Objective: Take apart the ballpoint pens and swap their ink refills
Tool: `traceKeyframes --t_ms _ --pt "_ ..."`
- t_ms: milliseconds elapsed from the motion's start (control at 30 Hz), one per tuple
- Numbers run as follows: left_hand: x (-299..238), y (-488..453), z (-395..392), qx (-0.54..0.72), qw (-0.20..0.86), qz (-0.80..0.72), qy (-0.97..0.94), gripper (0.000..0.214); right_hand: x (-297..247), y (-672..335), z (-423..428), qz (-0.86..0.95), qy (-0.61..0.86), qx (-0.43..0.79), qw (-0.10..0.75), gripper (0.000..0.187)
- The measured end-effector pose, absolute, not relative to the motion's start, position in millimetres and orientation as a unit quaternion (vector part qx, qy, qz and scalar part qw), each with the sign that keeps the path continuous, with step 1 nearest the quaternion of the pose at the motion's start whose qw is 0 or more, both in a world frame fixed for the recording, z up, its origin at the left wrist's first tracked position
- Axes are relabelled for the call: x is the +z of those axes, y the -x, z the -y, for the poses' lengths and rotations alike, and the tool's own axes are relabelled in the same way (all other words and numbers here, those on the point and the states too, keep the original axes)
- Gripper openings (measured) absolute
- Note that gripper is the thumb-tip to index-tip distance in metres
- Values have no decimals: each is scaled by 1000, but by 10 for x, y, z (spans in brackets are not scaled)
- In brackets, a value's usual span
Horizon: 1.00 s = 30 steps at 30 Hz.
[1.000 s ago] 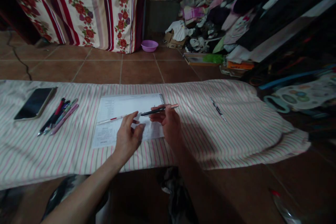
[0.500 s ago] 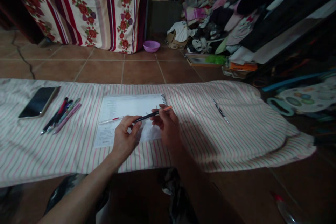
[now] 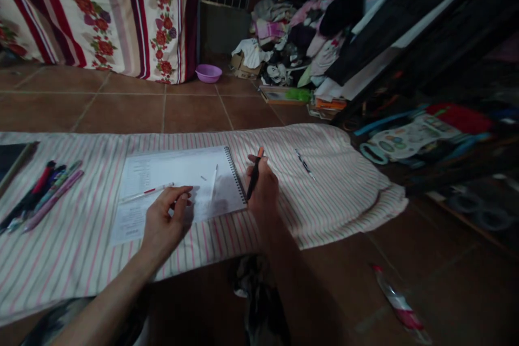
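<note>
My right hand (image 3: 263, 190) grips a black pen with an orange end (image 3: 254, 175), held upright-tilted just right of a spiral notebook (image 3: 178, 181). My left hand (image 3: 165, 221) rests on the notebook's lower edge with fingers curled and slightly apart, holding nothing I can see. A white pen with a red band (image 3: 146, 193) lies across the page near its fingertips. A small white refill-like stick (image 3: 213, 177) lies on the page near the spiral. The notebook sits on a pink striped cloth (image 3: 332, 184).
A bunch of coloured pens (image 3: 40, 193) and a dark phone (image 3: 12, 157) lie at the left on the cloth. Another pen (image 3: 304, 164) lies to the right. A purple bowl (image 3: 208, 72), a floral curtain and a clothes pile stand behind. A tube (image 3: 397, 303) lies on the tiles.
My hands have parted: the left let go of the black pen's tip and dropped to the page. The right swung the pen upright and moved to the right. The view turned right.
</note>
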<state>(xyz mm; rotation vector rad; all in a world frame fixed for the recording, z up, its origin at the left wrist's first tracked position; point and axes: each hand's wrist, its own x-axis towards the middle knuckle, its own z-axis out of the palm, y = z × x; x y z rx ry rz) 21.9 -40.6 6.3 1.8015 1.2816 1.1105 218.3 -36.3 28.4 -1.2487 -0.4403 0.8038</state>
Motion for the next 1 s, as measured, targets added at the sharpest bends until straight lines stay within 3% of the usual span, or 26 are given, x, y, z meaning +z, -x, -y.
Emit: traceKeyframes --t_ms 300,567,1000 --pt "-3 -268 692 296 236 -299 -876 27 207 -2459 534 199 616 285 707 45" --pt "0 -201 809 259 219 -310 -888 27 177 -2445 649 255 672 259 646 27" --pt "67 -281 823 213 230 -343 -886 27 226 -2458 772 371 668 271 585 33"
